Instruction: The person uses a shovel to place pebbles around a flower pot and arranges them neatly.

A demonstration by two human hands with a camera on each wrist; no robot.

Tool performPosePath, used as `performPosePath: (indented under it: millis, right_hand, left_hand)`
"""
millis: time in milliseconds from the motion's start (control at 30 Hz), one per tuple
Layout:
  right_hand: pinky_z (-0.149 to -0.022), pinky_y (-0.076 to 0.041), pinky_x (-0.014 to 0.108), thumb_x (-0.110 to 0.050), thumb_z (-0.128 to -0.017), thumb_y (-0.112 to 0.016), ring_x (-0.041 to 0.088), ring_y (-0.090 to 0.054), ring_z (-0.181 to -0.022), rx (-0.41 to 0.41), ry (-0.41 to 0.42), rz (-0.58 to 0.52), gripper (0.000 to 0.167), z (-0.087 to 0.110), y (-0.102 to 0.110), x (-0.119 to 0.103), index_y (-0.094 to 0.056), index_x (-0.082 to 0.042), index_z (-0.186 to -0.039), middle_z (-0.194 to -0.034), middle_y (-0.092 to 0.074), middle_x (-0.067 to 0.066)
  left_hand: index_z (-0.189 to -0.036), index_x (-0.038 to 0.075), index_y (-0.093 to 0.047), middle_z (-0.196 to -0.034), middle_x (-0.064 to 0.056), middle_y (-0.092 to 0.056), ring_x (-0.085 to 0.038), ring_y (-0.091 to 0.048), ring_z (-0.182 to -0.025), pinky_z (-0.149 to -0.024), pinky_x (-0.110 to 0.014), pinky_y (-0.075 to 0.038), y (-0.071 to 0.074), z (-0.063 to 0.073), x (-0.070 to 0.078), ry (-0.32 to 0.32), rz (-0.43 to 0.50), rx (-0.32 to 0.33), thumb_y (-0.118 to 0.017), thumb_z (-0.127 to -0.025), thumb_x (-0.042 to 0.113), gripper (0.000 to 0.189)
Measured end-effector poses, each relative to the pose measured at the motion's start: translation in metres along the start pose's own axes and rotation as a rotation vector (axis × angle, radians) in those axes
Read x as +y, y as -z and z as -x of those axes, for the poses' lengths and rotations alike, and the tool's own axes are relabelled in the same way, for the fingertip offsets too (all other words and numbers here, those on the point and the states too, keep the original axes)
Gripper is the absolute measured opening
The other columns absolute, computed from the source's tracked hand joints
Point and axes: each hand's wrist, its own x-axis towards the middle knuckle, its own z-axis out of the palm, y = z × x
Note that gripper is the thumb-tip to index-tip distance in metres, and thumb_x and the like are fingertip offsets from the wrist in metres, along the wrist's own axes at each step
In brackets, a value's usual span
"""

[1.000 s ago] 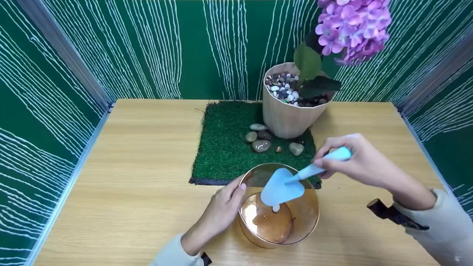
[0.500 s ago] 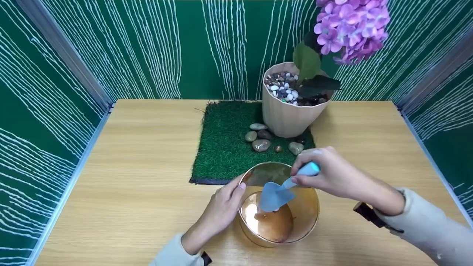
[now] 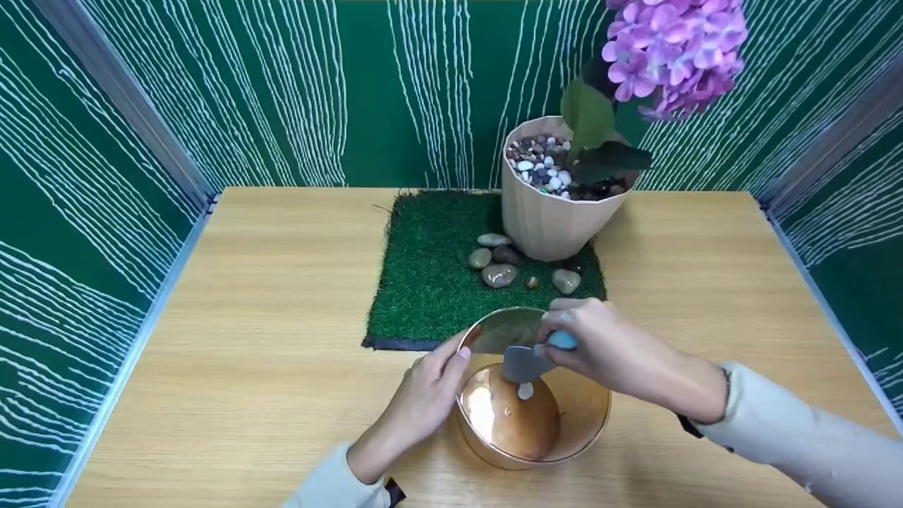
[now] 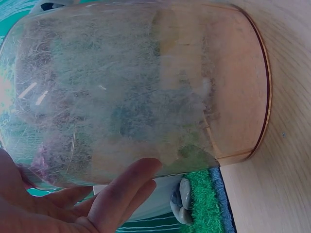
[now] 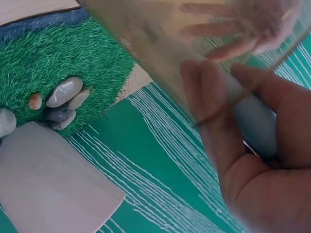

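A see-through amber tub (image 3: 592, 416) stands on the table, its round mouth facing up. My left hand (image 3: 417, 395) holds its left side at the rim; in the left wrist view the fingers (image 4: 124, 191) lie along the outer wall. My right hand (image 3: 596, 346) grips the light-blue handle of a small hand trowel (image 3: 523, 363). The trowel's blade reaches down inside the tub, and part of it is hidden by the hand. Right by the blade's tip shows a small white pebble (image 3: 525, 390). In the right wrist view the trowel's handle (image 5: 257, 126) lies between thumb and fingers.
Behind the tub, a green turf mat (image 3: 423, 282) bears several smooth stones (image 3: 499, 275) and a cream flowerpot (image 3: 547, 226). Pebbles (image 3: 543, 166) fill the pot, from which a purple hydrangea (image 3: 677, 56) rises. Green walls (image 3: 268, 92) with white lines border the wooden table (image 3: 282, 296).
My right hand has moved left and over the tub's mouth, and the trowel has tipped more steeply inside it. My left hand and the tub stay where they were.
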Motion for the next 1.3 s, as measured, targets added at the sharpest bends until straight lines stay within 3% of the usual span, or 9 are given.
performPosePath:
  millis: [233, 367, 567, 767, 1133, 1300]
  right_hand:
    - [-0.067, -0.064, 0.027, 0.0, -0.086, -0.085, 0.013, -0.072, -0.08, -0.029, 0.029, 0.06, 0.012, 0.0007, -0.0065, -0.0037, -0.08, -0.01, -0.09, -0.085, -0.07, -0.002]
    - [-0.066, -0.064, 0.028, -0.001, -0.087, -0.084, 0.013, -0.071, -0.081, -0.058, 0.026, 0.032, 0.01, 0.0014, -0.0056, -0.0034, -0.08, -0.01, -0.09, -0.087, -0.071, -0.003]
    - [-0.064, -0.061, 0.026, -0.003, -0.089, -0.084, 0.009, -0.069, -0.079, -0.074, 0.065, -0.106, 0.007, 0.0014, -0.0046, 0.0008, -0.08, -0.009, -0.088, -0.085, -0.073, -0.003]
    - [-0.063, -0.06, 0.021, -0.011, -0.091, -0.084, 0.002, -0.067, -0.075, -0.19, 0.052, -0.281, 0.006, 0.001, -0.009, -0.001, -0.081, -0.007, -0.087, -0.084, -0.076, -0.002]
    - [-0.063, -0.06, 0.019, -0.01, -0.093, -0.081, 0.0, -0.065, -0.074, -0.285, -0.009, -0.343, 0.007, 0.0006, -0.0093, -0.002, -0.079, -0.008, -0.086, -0.084, -0.076, -0.004]
    - [-0.066, -0.061, 0.02, -0.007, -0.094, -0.079, 0.001, -0.067, -0.075, -0.288, -0.052, -0.412, 0.004, 0.0017, -0.0058, -0.0016, -0.08, -0.006, -0.09, -0.087, -0.078, -0.001]
  left_hand:
    - [-0.157, 0.007, -0.052, -0.154, -0.018, -0.056, -0.037, -0.049, -0.145, -0.121, -0.058, -0.038, -0.0008, 0.0003, 0.0, 0.008, -0.011, 0.002, -0.041, -0.114, 0.031, 0.051]
    - [-0.157, 0.007, -0.052, -0.154, -0.018, -0.056, -0.037, -0.05, -0.144, -0.121, -0.058, -0.039, -0.0008, 0.001, -0.0001, 0.009, -0.02, 0.004, -0.041, -0.114, 0.031, 0.05]
    - [-0.157, 0.007, -0.051, -0.154, -0.018, -0.056, -0.038, -0.049, -0.145, -0.121, -0.058, -0.038, 0.0001, 0.0013, -0.0005, -0.005, -0.013, 0.002, -0.041, -0.114, 0.03, 0.05]
    - [-0.157, 0.006, -0.051, -0.154, -0.019, -0.056, -0.038, -0.05, -0.144, -0.121, -0.058, -0.038, 0.0004, 0.0008, -0.0006, -0.012, -0.009, 0.003, -0.041, -0.114, 0.031, 0.05]
    - [-0.157, 0.006, -0.051, -0.155, -0.017, -0.055, -0.037, -0.048, -0.146, -0.122, -0.058, -0.036, 0.0003, 0.0004, 0.0009, 0.008, -0.006, 0.008, -0.04, -0.114, 0.031, 0.05]
    - [-0.157, 0.006, -0.05, -0.156, -0.016, -0.055, -0.035, -0.047, -0.147, -0.123, -0.057, -0.036, 0.0002, 0.0005, 0.0011, 0.012, 0.006, 0.001, -0.038, -0.115, 0.031, 0.051]
